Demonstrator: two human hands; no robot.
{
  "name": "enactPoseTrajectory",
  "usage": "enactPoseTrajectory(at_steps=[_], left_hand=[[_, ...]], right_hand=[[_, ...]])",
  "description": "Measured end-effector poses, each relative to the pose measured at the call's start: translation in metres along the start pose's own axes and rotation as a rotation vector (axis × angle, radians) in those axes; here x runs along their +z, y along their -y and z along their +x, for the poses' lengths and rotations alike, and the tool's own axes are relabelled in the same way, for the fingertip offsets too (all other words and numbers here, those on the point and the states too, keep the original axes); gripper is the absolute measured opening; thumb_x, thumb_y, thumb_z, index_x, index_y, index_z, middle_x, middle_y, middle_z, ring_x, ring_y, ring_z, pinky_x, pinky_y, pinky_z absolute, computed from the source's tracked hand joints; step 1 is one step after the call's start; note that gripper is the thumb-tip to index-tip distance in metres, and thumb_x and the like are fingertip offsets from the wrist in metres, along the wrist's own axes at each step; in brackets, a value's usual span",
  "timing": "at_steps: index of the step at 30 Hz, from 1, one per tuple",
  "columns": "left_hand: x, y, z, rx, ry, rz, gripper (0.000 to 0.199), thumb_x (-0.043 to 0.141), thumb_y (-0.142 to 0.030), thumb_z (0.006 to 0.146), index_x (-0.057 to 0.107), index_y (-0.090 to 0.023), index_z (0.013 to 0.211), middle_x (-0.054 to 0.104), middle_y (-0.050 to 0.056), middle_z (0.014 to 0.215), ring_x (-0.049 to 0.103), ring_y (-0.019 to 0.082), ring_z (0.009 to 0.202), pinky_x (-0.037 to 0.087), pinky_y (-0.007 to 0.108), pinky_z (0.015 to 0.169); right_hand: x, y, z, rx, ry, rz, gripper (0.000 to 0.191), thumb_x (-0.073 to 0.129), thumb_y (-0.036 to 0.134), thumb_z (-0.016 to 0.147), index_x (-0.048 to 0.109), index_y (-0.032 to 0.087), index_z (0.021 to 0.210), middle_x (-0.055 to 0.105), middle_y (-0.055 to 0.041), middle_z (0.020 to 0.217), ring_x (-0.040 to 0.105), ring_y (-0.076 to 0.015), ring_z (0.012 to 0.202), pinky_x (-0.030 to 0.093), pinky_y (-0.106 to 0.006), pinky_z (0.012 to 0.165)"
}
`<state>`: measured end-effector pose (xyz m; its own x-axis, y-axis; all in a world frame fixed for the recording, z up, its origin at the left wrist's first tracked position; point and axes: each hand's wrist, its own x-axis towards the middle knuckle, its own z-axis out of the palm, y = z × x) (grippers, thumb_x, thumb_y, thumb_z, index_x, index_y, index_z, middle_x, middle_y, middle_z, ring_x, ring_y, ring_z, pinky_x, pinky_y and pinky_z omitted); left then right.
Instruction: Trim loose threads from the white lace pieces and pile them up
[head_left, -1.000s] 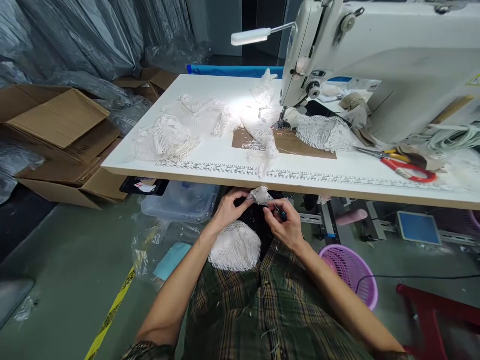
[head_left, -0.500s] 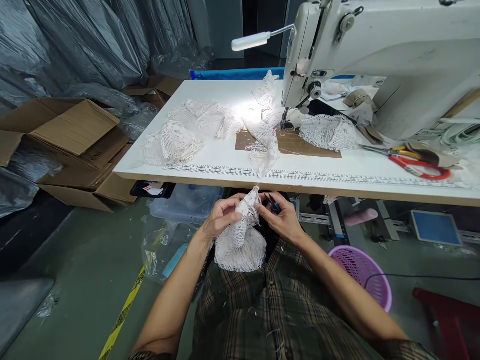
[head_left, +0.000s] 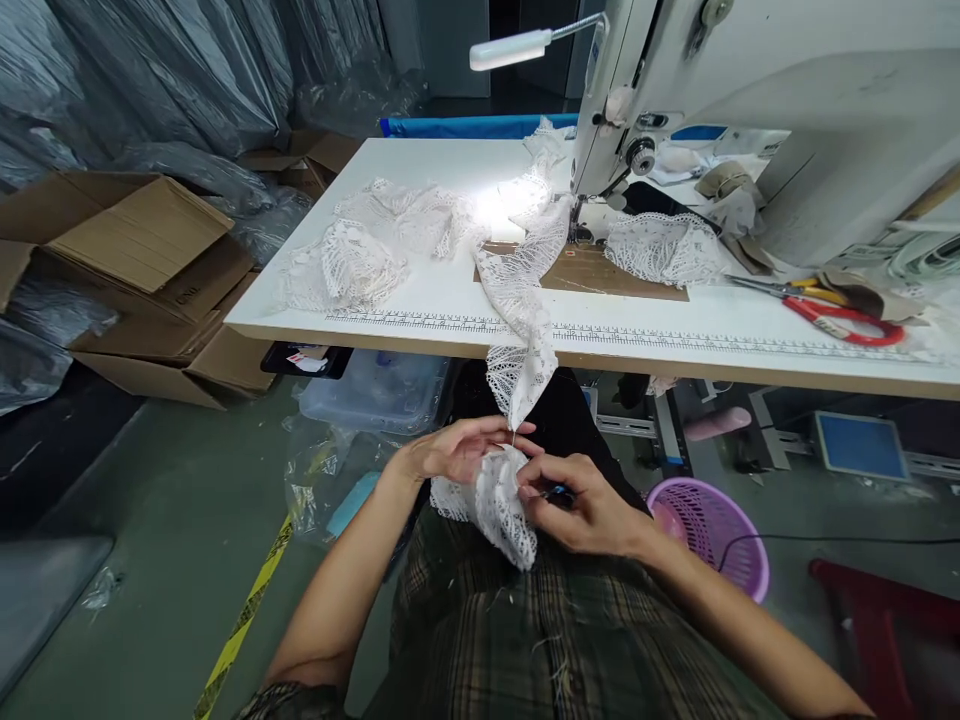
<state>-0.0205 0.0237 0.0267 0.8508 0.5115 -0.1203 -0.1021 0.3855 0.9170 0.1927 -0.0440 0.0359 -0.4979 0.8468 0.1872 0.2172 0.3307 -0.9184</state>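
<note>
Low over the person's lap, the white lace bundle [head_left: 508, 515] lies between the two hands, where the left hand [head_left: 472, 450] has its fingers stretched out nearly straight along the top, though whether they grip it I cannot tell. Close beside, the right hand [head_left: 581, 502] has its fingers curled narrow around a small dark tool [head_left: 556, 492] at the bundle's edge, while a lace strip [head_left: 525, 335] hangs over the desk's [head_left: 420, 345] front edge, its tip near the left fingers.
</note>
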Motion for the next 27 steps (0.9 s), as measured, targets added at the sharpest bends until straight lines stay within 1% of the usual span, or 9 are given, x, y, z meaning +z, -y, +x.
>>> enactPoseTrajectory(at_steps=[1,3,6,9,12,14,17,22,27], left_hand=[[0.002,0.001,0.003,-0.004,-0.004,0.012,0.065,0.081,-0.06,0.053,0.068,-0.015,0.098,0.07,0.015,0.092,0.066,0.03,0.09,0.05,0.038,0.078],[0.005,0.003,0.008,-0.012,-0.086,0.106,0.059,0.081,-0.059,0.056,0.071,-0.015,0.094,0.07,0.013,0.09,0.066,0.026,0.086,0.05,0.034,0.075],[0.007,0.002,0.01,-0.014,-0.272,0.315,0.033,0.08,-0.044,0.067,0.075,-0.016,0.083,0.071,0.008,0.083,0.063,0.019,0.076,0.047,0.027,0.067],[0.007,0.001,0.008,0.018,-0.371,0.38,0.021,0.078,-0.036,0.072,0.075,-0.016,0.077,0.071,0.005,0.076,0.06,0.015,0.068,0.044,0.024,0.061],[0.008,0.001,0.004,0.05,-0.42,0.373,0.019,0.078,-0.034,0.073,0.076,-0.016,0.078,0.071,0.005,0.074,0.06,0.015,0.067,0.044,0.024,0.06],[0.009,0.002,0.001,0.053,-0.437,0.375,0.02,0.076,-0.034,0.075,0.077,-0.016,0.082,0.072,0.006,0.078,0.061,0.015,0.068,0.044,0.025,0.062],[0.01,0.001,-0.001,0.04,-0.442,0.388,0.023,0.074,-0.034,0.078,0.078,-0.014,0.091,0.073,0.008,0.085,0.061,0.015,0.07,0.044,0.025,0.063],[0.013,-0.001,-0.001,0.025,-0.468,0.385,0.017,0.074,-0.029,0.078,0.078,-0.015,0.087,0.074,0.007,0.087,0.061,0.015,0.075,0.044,0.024,0.067],[0.014,-0.002,-0.002,0.007,-0.512,0.349,0.017,0.071,-0.029,0.078,0.078,-0.013,0.083,0.071,0.004,0.076,0.057,0.013,0.066,0.041,0.023,0.063]], right_hand=[[0.0,0.0,-0.002,0.024,0.028,-0.005,0.011,0.055,0.011,0.075,0.059,0.021,0.08,0.051,0.0048,0.06,0.042,-0.0096,0.052,0.036,-0.024,0.053],[-0.002,-0.002,-0.004,0.073,0.034,-0.007,0.012,0.055,0.012,0.075,0.059,0.021,0.081,0.052,0.0047,0.061,0.042,-0.0099,0.053,0.036,-0.024,0.053],[-0.006,-0.005,-0.003,0.135,0.001,-0.01,0.009,0.055,0.014,0.077,0.059,0.021,0.082,0.054,0.0034,0.064,0.045,-0.0111,0.057,0.036,-0.024,0.054],[-0.009,-0.01,0.0,0.178,0.002,-0.006,0.006,0.054,0.019,0.082,0.06,0.02,0.081,0.056,0.0025,0.066,0.046,-0.0117,0.059,0.037,-0.024,0.055],[-0.011,-0.015,0.004,0.225,-0.029,0.0,0.013,0.054,0.03,0.088,0.06,0.02,0.083,0.056,0.0022,0.067,0.046,-0.0122,0.059,0.037,-0.025,0.056],[-0.011,-0.019,0.008,0.263,-0.066,-0.033,0.027,0.043,0.038,0.095,0.058,0.019,0.082,0.055,0.0017,0.066,0.046,-0.0127,0.059,0.036,-0.026,0.057],[-0.01,-0.023,0.015,0.278,-0.072,-0.107,0.045,0.025,0.041,0.101,0.055,0.019,0.075,0.052,0.0009,0.064,0.045,-0.0129,0.058,0.033,-0.027,0.057],[-0.002,-0.027,0.029,0.216,-0.071,-0.158,0.042,0.033,0.045,0.1,0.053,0.019,0.073,0.048,0.0028,0.061,0.042,-0.0118,0.055,0.029,-0.026,0.055],[0.002,-0.031,0.029,0.238,-0.131,-0.159,0.039,0.036,0.045,0.099,0.058,0.019,0.08,0.052,0.0024,0.064,0.046,-0.0118,0.057,0.03,-0.025,0.055]])
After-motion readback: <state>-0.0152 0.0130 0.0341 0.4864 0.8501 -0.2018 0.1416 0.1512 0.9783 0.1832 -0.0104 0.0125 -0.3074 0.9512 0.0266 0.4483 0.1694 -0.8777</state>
